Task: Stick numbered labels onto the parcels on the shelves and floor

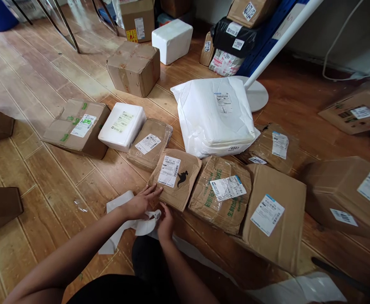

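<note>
A small brown cardboard box (189, 179) with a black kangaroo print and a white shipping label lies right in front of me. My left hand (142, 202) has its fingertips on the near left corner of this box, and a white strip of number labels (117, 230) runs beneath its palm. The strip's curled end, printed with a number, sticks out between my two hands. My right hand (166, 221) is closed, fingers bent against the near side of the same box. Whatever its fingertips pinch is hidden.
Right of the box stand a taped carton (200, 194) and a plain carton (283, 190). Behind are a large white parcel (197, 114) and a white pole's round base (261, 95). To the left lie a white foam box (109, 131) and a green-marked carton (58, 128).
</note>
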Action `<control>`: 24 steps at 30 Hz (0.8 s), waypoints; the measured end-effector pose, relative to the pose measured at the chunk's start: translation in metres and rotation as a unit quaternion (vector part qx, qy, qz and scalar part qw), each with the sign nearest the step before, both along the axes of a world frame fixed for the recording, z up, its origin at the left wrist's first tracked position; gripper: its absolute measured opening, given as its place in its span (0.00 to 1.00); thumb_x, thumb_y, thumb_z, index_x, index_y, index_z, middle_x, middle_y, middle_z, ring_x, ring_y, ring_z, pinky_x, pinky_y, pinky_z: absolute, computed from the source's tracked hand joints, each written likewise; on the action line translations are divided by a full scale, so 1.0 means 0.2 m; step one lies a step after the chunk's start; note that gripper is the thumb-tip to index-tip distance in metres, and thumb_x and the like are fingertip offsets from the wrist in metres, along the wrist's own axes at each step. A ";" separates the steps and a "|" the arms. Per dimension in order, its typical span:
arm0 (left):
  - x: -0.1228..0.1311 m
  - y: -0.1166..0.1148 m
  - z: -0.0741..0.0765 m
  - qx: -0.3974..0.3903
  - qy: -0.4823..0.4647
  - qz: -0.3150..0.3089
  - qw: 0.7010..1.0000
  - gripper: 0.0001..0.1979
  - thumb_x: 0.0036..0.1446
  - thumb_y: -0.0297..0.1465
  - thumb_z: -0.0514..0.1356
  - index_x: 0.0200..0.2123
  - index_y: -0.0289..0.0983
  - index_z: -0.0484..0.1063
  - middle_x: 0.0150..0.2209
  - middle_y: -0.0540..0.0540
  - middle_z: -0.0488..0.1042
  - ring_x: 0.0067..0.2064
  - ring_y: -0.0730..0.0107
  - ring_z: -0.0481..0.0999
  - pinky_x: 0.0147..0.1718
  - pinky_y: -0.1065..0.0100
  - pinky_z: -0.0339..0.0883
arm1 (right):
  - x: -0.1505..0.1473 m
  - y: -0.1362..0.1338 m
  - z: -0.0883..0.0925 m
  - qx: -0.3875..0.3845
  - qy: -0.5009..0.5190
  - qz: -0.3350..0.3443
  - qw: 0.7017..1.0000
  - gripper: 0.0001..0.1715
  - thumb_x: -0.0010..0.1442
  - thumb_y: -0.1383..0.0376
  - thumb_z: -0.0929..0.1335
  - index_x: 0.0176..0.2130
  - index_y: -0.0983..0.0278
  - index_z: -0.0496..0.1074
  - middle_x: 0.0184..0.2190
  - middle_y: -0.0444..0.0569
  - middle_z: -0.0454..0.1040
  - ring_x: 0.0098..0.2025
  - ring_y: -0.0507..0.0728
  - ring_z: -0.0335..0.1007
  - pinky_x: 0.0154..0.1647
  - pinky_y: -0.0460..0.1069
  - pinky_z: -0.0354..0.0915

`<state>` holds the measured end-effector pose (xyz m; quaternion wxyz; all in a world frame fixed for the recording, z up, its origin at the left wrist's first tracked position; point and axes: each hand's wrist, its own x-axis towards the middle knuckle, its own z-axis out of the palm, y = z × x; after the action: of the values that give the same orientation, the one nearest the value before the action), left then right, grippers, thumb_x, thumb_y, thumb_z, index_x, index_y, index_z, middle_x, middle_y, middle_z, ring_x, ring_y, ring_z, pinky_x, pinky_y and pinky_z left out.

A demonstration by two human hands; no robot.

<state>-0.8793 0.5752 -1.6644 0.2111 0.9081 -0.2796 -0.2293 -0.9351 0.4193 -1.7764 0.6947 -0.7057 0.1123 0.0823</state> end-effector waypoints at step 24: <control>-0.01 0.04 0.04 -0.136 0.008 0.064 0.989 0.08 0.51 0.24 0.62 0.34 0.36 0.81 0.66 0.43 0.53 0.67 0.49 0.48 0.64 0.51 0.44 | 0.06 -0.27 0.10 -0.063 0.089 0.155 0.982 0.33 0.56 0.41 0.61 0.26 0.66 0.74 0.21 0.55 0.75 0.22 0.61 0.72 0.22 0.52 0.69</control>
<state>-0.8806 0.5823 -1.6562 0.3489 0.8851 -0.2479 -0.1827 -0.9240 0.3643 -1.7563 0.6153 -0.7466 0.0678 0.2436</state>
